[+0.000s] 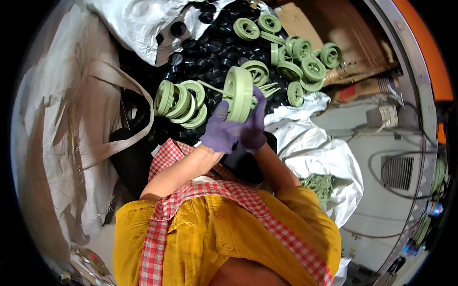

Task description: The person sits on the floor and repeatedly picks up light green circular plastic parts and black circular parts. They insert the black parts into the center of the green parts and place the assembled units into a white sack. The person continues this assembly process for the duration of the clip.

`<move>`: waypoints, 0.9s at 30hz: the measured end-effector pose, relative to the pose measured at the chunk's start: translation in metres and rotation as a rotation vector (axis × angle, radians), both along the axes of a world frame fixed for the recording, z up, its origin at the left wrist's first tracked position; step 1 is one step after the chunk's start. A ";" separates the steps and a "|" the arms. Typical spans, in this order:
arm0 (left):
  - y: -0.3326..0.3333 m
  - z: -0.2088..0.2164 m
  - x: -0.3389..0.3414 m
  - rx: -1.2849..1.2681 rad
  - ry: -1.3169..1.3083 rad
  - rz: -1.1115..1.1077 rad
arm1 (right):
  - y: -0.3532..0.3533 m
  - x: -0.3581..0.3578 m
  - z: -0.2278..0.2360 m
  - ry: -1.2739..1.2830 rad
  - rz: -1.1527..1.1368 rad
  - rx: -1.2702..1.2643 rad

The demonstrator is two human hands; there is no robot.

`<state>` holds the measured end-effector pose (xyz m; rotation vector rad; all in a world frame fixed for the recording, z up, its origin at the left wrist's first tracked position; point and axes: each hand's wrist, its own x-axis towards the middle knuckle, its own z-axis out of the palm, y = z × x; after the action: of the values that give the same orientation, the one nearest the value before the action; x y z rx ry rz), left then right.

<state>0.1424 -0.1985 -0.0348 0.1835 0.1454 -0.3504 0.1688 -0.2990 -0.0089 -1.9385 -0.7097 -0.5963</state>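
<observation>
My left hand (pixel 218 132), in a purple glove, grips the lower left side of a pale green plastic ring part (pixel 237 93). On its other side, the purple-gloved right hand (pixel 255 125) closes around the same part, its fingers partly hidden behind the rim. Thin green rods stick out from the ring to the left and right. It is held upright above a heap of black round caps (pixel 212 52). Left of my hands lies a cluster of similar green rings (pixel 181 105). Another green ring (pixel 257 71) rests just behind the held one.
More green ring parts (pixel 305 59) pile up at the far right, beside brown cardboard (pixel 298 24). A white sack (pixel 329 157) on the right holds thin green scraps (pixel 318 187). A large pale sack with a strap (pixel 62 109) stands left. Grey machine panelling (pixel 377 181) is at right.
</observation>
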 end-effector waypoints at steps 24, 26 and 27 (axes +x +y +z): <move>0.008 0.039 -0.035 0.471 -0.347 -0.253 | -0.042 -0.118 0.037 0.920 0.248 1.617; 0.007 0.041 -0.035 0.526 -0.402 -0.254 | -0.055 -0.126 0.018 0.779 0.165 1.448; 0.020 0.035 -0.029 0.435 -0.253 -0.285 | -0.068 -0.133 0.024 0.662 -0.090 1.015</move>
<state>0.1131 -0.1783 -0.0002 0.6800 -0.0584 -0.5738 0.0357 -0.3673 0.0150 -1.0798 0.1249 -0.2365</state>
